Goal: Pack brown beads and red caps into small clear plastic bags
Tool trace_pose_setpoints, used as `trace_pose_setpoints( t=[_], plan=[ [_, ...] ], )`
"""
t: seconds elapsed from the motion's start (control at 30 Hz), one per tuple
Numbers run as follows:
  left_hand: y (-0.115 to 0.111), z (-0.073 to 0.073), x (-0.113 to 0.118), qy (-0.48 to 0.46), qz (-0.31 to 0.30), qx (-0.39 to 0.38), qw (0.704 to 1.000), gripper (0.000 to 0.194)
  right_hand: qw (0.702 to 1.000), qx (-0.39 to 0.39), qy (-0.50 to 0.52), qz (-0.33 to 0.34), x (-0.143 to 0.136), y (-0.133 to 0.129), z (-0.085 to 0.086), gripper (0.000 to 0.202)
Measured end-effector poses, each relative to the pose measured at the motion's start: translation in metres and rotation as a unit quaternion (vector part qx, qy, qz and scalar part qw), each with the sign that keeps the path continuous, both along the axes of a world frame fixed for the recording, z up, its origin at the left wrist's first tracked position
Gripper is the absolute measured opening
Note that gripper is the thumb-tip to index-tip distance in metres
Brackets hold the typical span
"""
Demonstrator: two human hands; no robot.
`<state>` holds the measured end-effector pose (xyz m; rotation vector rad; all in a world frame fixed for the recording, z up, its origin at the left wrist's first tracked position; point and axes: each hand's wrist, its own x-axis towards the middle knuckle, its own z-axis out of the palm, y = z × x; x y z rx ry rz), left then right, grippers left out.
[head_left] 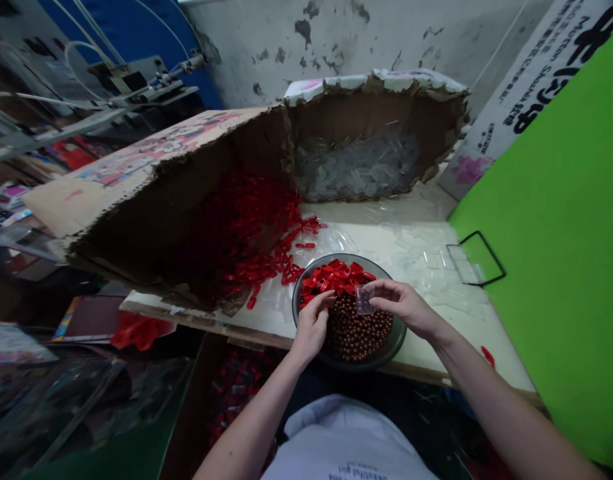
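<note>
A dark round bowl stands near the table's front edge. It holds red plastic pieces at the back and brown beads at the front. Over the bowl's right side my right hand pinches a small clear plastic case between thumb and fingers. My left hand is over the left side of the bowl, fingers curled together near the red pieces; whether anything lies between its fingertips is too small to tell.
An open cardboard box spills red pieces on the left. Behind the bowl, another box holds clear cases. A green panel with a black wire handle stands at right. Clear cases lie on the table.
</note>
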<state>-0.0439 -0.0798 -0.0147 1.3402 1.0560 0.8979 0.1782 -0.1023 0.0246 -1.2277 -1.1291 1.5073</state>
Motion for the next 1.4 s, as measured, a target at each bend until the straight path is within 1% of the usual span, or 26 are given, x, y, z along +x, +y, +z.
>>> trace_pose_setpoints(
  t=[0.03,0.1,0.17,0.2,0.27,0.33,0.4,0.43,0.47,0.5,0.53,0.6,0.63,0.67,0.73,0.83,0.9,0.93,1.0,1.07,1.1,1.17,1.23,1.27,1.33,1.4],
  plan=[
    [-0.001,0.003,0.002,-0.01,-0.007,-0.008,1.0,0.037,1.0,0.0,-0.004,-0.002,0.0,0.0,-0.001,0.032],
    [-0.003,0.013,0.006,-0.055,-0.044,-0.028,0.997,0.036,1.0,0.008,-0.018,-0.01,-0.002,0.002,-0.001,0.033],
    [-0.003,0.023,0.013,-0.12,-0.085,-0.057,0.988,0.04,0.999,0.023,-0.037,-0.018,-0.009,0.004,0.001,0.033],
    [-0.003,0.027,0.016,-0.146,-0.096,-0.07,0.982,0.044,0.998,0.03,-0.048,-0.02,-0.013,0.005,0.002,0.033],
    [-0.002,0.031,0.022,-0.171,-0.091,-0.09,0.977,0.05,0.997,0.039,-0.07,-0.019,-0.02,0.008,0.004,0.034],
    [0.001,0.033,0.024,-0.164,-0.071,-0.1,0.979,0.051,0.995,0.045,-0.087,-0.014,-0.022,0.01,0.005,0.034],
    [0.003,0.034,0.024,-0.153,-0.056,-0.107,0.981,0.049,0.991,0.059,-0.12,-0.02,-0.018,0.012,0.0,0.032],
    [0.004,0.035,0.022,-0.15,-0.05,-0.111,0.981,0.048,0.984,0.072,-0.161,-0.029,-0.013,0.013,-0.004,0.03],
    [0.004,0.037,0.021,-0.151,-0.046,-0.116,0.981,0.048,0.971,0.086,-0.22,-0.04,-0.008,0.014,-0.011,0.029],
    [0.004,0.038,0.02,-0.153,-0.042,-0.12,0.98,0.048,0.95,0.102,-0.291,-0.046,-0.003,0.015,-0.018,0.027],
    [0.004,0.04,0.019,-0.155,-0.04,-0.123,0.979,0.048,0.923,0.115,-0.365,-0.044,0.002,0.016,-0.027,0.026],
    [0.004,0.043,0.018,-0.158,-0.036,-0.127,0.979,0.05,0.866,0.13,-0.482,-0.013,0.006,0.018,-0.046,0.027],
    [0.004,0.044,0.018,-0.16,-0.035,-0.129,0.978,0.05,0.846,0.135,-0.516,0.004,0.006,0.019,-0.054,0.028],
    [0.003,0.044,0.018,-0.164,-0.034,-0.134,0.977,0.051,0.833,0.14,-0.535,0.018,0.005,0.02,-0.061,0.028],
    [0.003,0.044,0.016,-0.174,-0.03,-0.143,0.974,0.05,0.823,0.151,-0.546,0.027,0.001,0.022,-0.071,0.024],
    [0.004,0.039,0.008,-0.173,-0.012,-0.141,0.975,0.045,0.828,0.162,-0.536,0.027,-0.002,0.024,-0.071,0.02],
    [0.006,0.032,0.001,-0.167,0.007,-0.132,0.977,0.039,0.836,0.16,-0.524,0.016,0.0,0.023,-0.065,0.022],
    [0.006,0.029,-0.003,-0.167,0.015,-0.128,0.977,0.036,0.848,0.151,-0.508,0.007,0.001,0.021,-0.06,0.024],
    [0.008,0.023,-0.009,-0.172,0.028,-0.12,0.977,0.03,0.888,0.116,-0.445,-0.012,0.004,0.016,-0.049,0.03],
    [0.008,0.021,-0.012,-0.175,0.029,-0.121,0.977,0.028,0.935,0.084,-0.344,-0.027,0.003,0.009,-0.036,0.038],
    [0.007,0.022,-0.012,-0.174,0.023,-0.125,0.976,0.028,0.953,0.075,-0.291,-0.03,0.0,0.006,-0.029,0.044],
    [0.005,0.027,-0.008,-0.17,-0.003,-0.131,0.977,0.029,0.977,0.065,-0.201,-0.028,-0.006,-0.001,-0.016,0.053],
    [0.003,0.034,-0.003,-0.158,-0.029,-0.123,0.979,0.027,0.983,0.066,-0.169,-0.021,-0.014,-0.007,-0.003,0.056],
    [0.001,0.037,-0.001,-0.15,-0.037,-0.115,0.981,0.026,0.981,0.076,-0.179,-0.021,-0.018,-0.01,0.002,0.055],
    [-0.001,0.044,0.004,-0.139,-0.051,-0.105,0.983,0.024,0.965,0.125,-0.23,-0.027,-0.024,-0.014,0.01,0.048],
    [-0.002,0.048,0.007,-0.136,-0.063,-0.105,0.983,0.024,0.942,0.184,-0.278,-0.033,-0.029,-0.016,0.013,0.043]
  ],
)
